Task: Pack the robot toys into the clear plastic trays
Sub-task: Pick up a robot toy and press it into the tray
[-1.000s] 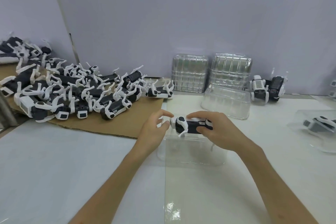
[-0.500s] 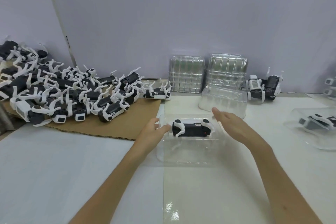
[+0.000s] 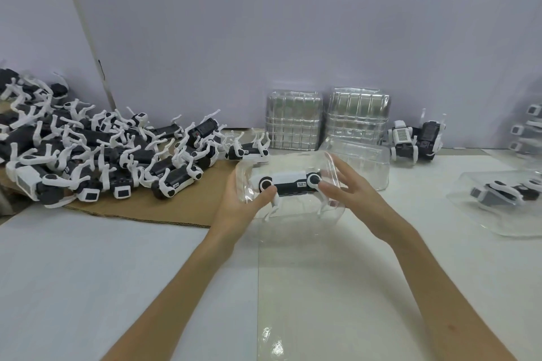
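Head view: the left hand (image 3: 237, 202) grips the clear tray (image 3: 330, 165) at its left end, thumb pressed over the rim onto the robot toy (image 3: 289, 184) lying lengthwise inside. The tray is lifted off the surface (image 3: 117, 272) and tipped toward the camera. The right hand (image 3: 362, 199) is spread, its fingers (image 3: 344, 172) nearly straight and holding nothing, with only the thumb tip touching the toy's right end.

To do this step well, I would keep the left thumb pinning the body and use the right hand to press each white leg into its pocket before setting the tray down flat.

Counts:
- One toy in the held tray.
- One packed tray (image 3: 504, 199) to the right.
- One empty tray (image 3: 366, 167) beyond the hands.
- Two stacks of trays (image 3: 293, 123) against the wall.
- Two standing toys (image 3: 416, 141) beside the stacks.
- The heap of loose toys (image 3: 102, 161) on the cardboard (image 3: 176, 205) is too tangled to count, probably well over a dozen.
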Available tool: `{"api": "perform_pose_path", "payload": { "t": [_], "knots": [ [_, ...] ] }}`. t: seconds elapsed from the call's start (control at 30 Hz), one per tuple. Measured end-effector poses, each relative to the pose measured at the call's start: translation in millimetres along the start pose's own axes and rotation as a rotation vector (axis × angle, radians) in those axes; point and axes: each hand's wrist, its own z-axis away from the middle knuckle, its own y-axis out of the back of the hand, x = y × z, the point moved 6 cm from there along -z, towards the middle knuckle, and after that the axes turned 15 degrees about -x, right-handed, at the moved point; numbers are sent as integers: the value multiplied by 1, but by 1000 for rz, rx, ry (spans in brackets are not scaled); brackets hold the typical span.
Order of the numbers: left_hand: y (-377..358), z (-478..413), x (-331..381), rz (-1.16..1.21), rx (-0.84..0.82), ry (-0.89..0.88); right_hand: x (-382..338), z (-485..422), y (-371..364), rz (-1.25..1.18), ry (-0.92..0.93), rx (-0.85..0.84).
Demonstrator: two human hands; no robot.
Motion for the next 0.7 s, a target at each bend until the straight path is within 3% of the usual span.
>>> {"api": "perform_pose_path", "payload": {
  "t": [0.37,0.7],
  "knots": [
    [5,2,12,-74,81,-186,-3,-4,-10,5,109,114],
    [17,-1,4,-108,120,-136,-10,-1,-12,-1,162,204]
  ]
}}
